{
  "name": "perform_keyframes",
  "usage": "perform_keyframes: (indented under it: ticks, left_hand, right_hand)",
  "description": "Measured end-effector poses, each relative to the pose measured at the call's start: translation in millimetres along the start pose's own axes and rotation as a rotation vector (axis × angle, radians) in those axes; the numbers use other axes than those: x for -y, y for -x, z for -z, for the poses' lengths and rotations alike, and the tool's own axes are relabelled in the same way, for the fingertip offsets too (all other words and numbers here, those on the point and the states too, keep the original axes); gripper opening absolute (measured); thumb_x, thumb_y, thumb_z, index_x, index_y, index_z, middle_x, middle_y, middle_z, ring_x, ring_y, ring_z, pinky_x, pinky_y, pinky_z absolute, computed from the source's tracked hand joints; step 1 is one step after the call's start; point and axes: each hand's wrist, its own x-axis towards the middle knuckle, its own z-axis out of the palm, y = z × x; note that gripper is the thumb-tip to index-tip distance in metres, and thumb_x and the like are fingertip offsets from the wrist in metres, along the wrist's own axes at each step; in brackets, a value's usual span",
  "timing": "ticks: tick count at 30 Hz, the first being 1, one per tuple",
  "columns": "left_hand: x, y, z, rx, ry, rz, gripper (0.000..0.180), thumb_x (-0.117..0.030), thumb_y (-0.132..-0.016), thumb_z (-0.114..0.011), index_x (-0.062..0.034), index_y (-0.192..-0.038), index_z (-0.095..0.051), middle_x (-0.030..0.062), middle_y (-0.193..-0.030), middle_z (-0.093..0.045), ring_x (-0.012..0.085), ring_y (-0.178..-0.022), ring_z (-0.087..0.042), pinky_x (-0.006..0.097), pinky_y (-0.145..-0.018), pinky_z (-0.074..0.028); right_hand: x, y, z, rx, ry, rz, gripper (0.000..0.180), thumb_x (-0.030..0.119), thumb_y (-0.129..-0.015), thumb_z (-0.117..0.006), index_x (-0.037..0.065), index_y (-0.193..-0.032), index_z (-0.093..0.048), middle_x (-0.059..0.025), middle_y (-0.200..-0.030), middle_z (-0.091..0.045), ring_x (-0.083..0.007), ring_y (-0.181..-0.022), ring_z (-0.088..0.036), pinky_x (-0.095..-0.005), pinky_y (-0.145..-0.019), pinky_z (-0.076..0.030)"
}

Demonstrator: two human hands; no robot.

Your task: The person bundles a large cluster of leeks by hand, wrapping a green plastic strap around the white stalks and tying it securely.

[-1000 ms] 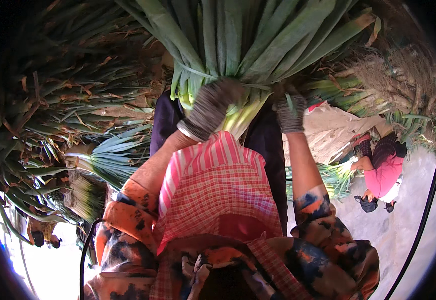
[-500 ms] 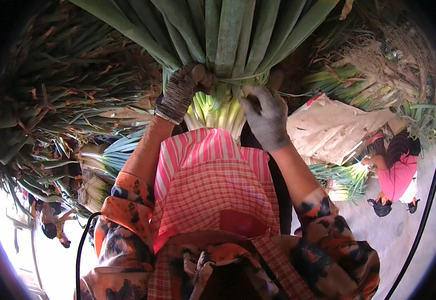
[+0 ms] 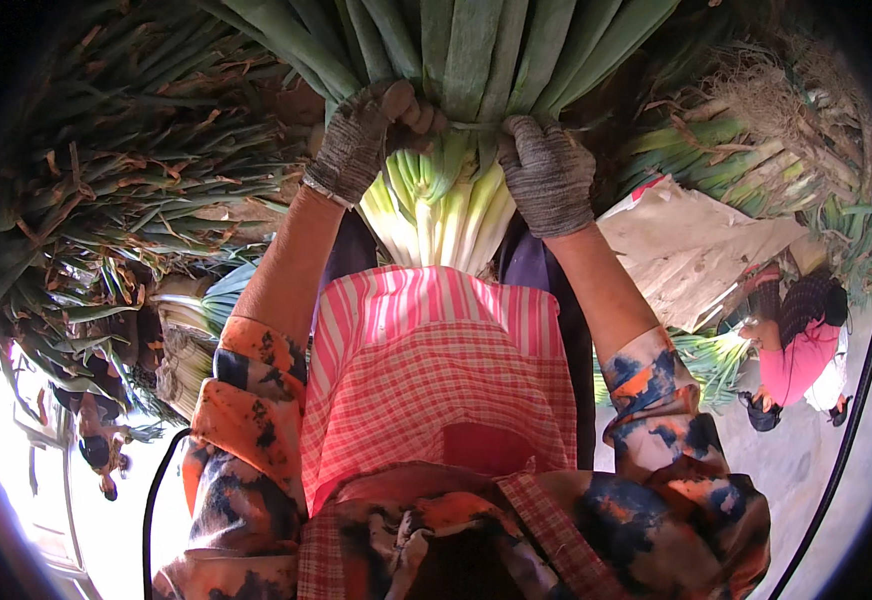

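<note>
In front of my lap lies a large bundle of green onions [image 3: 476,65], dark green leaves fanning away from me and white stalks [image 3: 443,215] pointing toward me. A thin green tie strip [image 3: 478,126] crosses the bundle where leaves meet stalks. My left hand [image 3: 366,140], in a grey knit glove, is closed on the strip at the bundle's left side. On the right side my right hand [image 3: 548,175], gloved the same way, is closed in a fist on the strip, thumb pressed on top. The strip's ends are hidden in the fists.
Leafy green onions [image 3: 146,150] are heaped at left, with smaller bundles [image 3: 206,300] below. At right, a pile with dry roots [image 3: 796,110] lies beyond a tan sheet [image 3: 691,250]. A person in pink [image 3: 796,365] handles onions there. Another person [image 3: 96,440] is far left. A black cable [image 3: 861,400] hangs at right.
My right hand has turned and closed; its thumb and fingers were apart before. Both hands have moved slightly farther from me, and more of the white stalks shows.
</note>
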Motion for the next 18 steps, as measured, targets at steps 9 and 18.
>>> perform_keyframes:
  ticks: [9, 18]
  left_hand:
    - [26, -8, 25, -0.207, -0.333, -0.045, 0.031, -0.032, -0.084, -0.061, -0.0124, -0.072, -0.04, 0.0016, -0.076, -0.039, 0.02, -0.088, -0.049, 0.03, -0.067, -0.048]
    - [64, -31, 63, -0.076, -0.678, -0.257, 0.032, -0.033, -0.084, -0.061, -0.0106, -0.073, -0.041, 0.0022, -0.075, -0.041, 0.019, -0.087, -0.053, 0.028, -0.069, -0.05]
  right_hand:
    - [2, -5, -20, -0.274, 0.037, 0.034, 0.017, 0.013, -0.07, -0.067, 0.012, -0.085, -0.06, -0.0088, -0.081, -0.06, -0.0285, -0.072, -0.06, -0.0383, -0.061, -0.048]
    - [-6, -10, -7, 0.089, 0.293, 0.224, 0.022, 0.017, -0.07, -0.066, 0.01, -0.09, -0.062, -0.0092, -0.085, -0.062, -0.0306, -0.076, -0.061, -0.0408, -0.064, -0.048]
